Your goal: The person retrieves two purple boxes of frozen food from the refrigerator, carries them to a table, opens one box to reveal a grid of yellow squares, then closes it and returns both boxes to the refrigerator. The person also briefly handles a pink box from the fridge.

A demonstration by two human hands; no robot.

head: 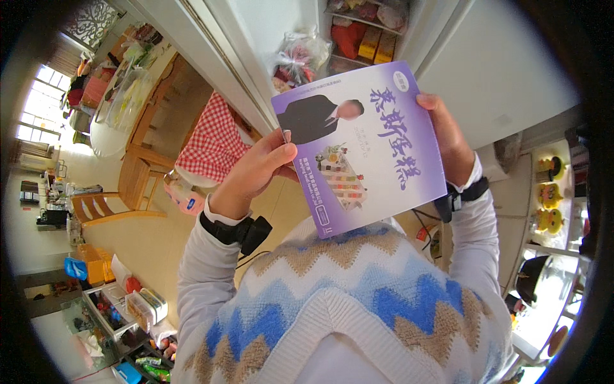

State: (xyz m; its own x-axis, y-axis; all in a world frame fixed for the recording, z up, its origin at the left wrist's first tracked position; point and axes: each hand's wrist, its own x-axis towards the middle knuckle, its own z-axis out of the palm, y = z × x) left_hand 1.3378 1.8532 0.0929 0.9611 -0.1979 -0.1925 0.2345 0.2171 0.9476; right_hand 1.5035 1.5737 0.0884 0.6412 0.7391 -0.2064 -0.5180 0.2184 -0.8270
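Observation:
A flat purple and white cardboard cake box [355, 129] is held up before my chest, tilted, its printed face towards me. It bears writing, a picture of a person in a dark suit and a picture of small cakes. My left hand [259, 165] grips its left edge, with the thumb at the edge and the other fingers partly hidden. On the opposite side, my right hand [443, 127] holds the upper right edge; the thumb shows and the fingers are hidden behind the box. Beyond the box are shelves [367, 19] with yellow boxes [376, 45] and a red bag [346, 38].
A clear plastic bag [302, 53] lies in the open refrigerator compartment. The white door [508, 72] stands at the right. At the left are a red checked cloth [211, 139], a wooden chair [129, 187] and a cluttered table [165, 62]. A wok [532, 276] sits at the lower right.

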